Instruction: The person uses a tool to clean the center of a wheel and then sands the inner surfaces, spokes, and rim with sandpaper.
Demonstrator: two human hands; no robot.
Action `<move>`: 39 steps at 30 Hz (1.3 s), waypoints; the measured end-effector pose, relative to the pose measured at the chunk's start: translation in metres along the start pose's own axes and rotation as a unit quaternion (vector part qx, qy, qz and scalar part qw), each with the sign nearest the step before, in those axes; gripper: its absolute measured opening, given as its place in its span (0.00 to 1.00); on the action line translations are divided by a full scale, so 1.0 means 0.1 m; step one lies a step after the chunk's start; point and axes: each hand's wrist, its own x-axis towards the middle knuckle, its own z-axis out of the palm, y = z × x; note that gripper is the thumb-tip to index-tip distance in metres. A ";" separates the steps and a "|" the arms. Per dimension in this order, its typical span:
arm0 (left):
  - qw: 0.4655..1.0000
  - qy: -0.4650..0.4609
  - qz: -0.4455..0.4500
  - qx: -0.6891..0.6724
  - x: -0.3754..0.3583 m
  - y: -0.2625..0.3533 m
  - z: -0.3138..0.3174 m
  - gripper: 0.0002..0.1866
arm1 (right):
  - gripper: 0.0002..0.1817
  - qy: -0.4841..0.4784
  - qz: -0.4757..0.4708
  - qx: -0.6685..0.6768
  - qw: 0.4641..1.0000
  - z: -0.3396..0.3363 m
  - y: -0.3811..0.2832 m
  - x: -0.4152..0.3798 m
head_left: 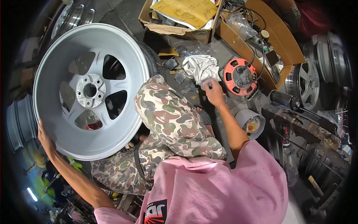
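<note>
A large grey wheel rim [90,147] stands tilted at the left, its five-spoke face and centre hub toward the camera, resting against my camouflage-covered legs. My left hand [45,138] is wrapped round the rim's lower left edge. To the right of my knee, my right hand [213,91] is closed at the lower edge of a crumpled white cloth [201,67]. A small dark spot shows at its fingers, too small to make out. The orange cable reel [239,76] lies just right of that hand.
Beyond the cloth stands a cardboard box [179,33] with yellow sheets. A long open carton [294,50] holds cables and tools at the upper right. Below the reel is a grey bucket [257,128]. More rims [311,84] stand at the right, and a tyre [149,58] lies behind the large rim.
</note>
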 end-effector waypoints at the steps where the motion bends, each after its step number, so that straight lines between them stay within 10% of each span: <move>1: 1.000 0.003 -0.006 0.012 -0.02 0.04 0.01 0.37 | 0.13 -0.023 -0.032 -0.090 0.995 -0.01 0.06 -0.11; 17: 0.999 0.003 -0.027 -0.040 -0.25 0.30 0.11 0.28 | 0.14 -0.226 -0.395 -0.321 0.831 1.04 0.43 0.32; 20: 0.998 0.067 0.017 0.005 -0.36 0.39 0.15 0.26 | 0.16 -0.273 0.058 -0.038 0.960 0.77 -0.21 0.39; 21: 0.998 0.056 -0.001 0.007 -0.44 0.52 0.15 0.26 | 0.17 -0.265 0.020 -0.020 0.964 1.09 0.59 0.50; 22: 0.999 0.044 -0.019 0.006 -0.50 0.61 0.16 0.26 | 0.15 -0.177 0.031 -0.038 0.983 0.96 0.20 0.60; 23: 0.999 0.054 0.000 -0.004 -0.50 0.57 0.14 0.26 | 0.13 0.069 -0.246 -0.127 0.958 0.94 0.27 0.75; 25: 0.998 0.062 0.006 -0.024 -0.51 0.54 0.10 0.25 | 0.11 -0.124 -0.069 0.100 0.985 0.43 -0.56 1.12; 31: 0.998 0.057 -0.010 -0.030 -0.65 0.77 0.14 0.24 | 0.14 -0.291 -0.200 0.117 0.928 0.58 -3.16 1.15; 33: 0.997 0.062 -0.007 -0.035 -0.68 0.80 0.15 0.25 | 0.13 -0.339 -0.359 0.027 0.869 1.08 -3.48 1.03; 39: 0.997 0.046 -0.021 -0.053 -0.68 0.80 0.18 0.25 | 0.12 -0.349 -0.375 0.050 0.858 2.45 -3.62 0.88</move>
